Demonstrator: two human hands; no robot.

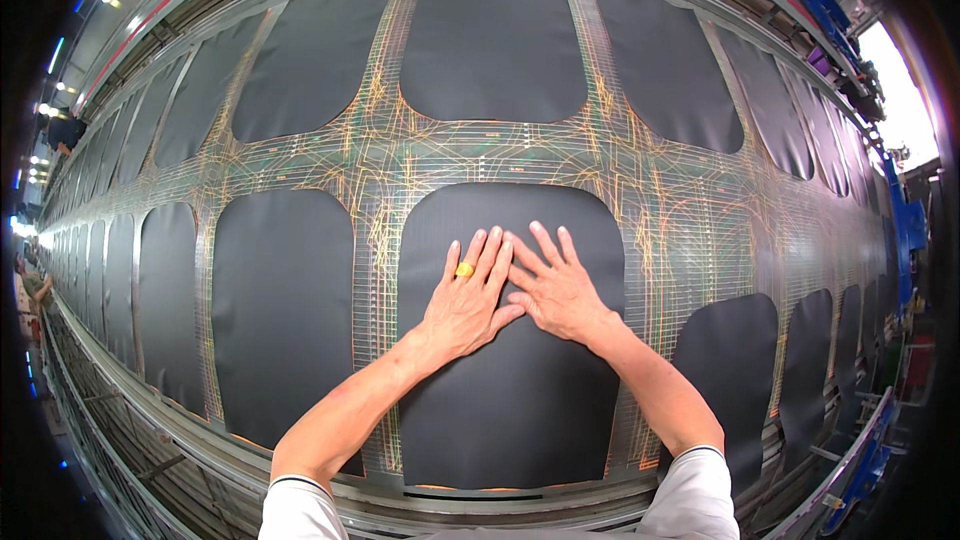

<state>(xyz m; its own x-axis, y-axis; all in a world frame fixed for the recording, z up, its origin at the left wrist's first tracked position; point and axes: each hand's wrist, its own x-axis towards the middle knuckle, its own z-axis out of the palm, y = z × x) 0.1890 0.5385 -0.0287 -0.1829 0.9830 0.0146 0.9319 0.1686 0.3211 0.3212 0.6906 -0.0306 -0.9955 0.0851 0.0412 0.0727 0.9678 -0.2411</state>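
Note:
Both my hands lie flat on a black sheet [500, 400] with rounded far corners, directly in front of me. My left hand [467, 292] has its fingers stretched out and wears a yellow ring. Beside it, my right hand [556, 287] presses down with fingers spread; the two hands touch or nearly touch at thumbs and forefingers. Neither hand grips anything. Under the sheet is a long table surface [480, 155] covered in fine green, orange and white printed lines.
More black sheets lie in two rows, one to the left [283, 310], one to the right [735, 370], and one across [492, 45]. A metal rail [480, 512] runs along the near edge. Blue machine parts [908, 230] stand at the far right. Another person [38, 285] is at the far left.

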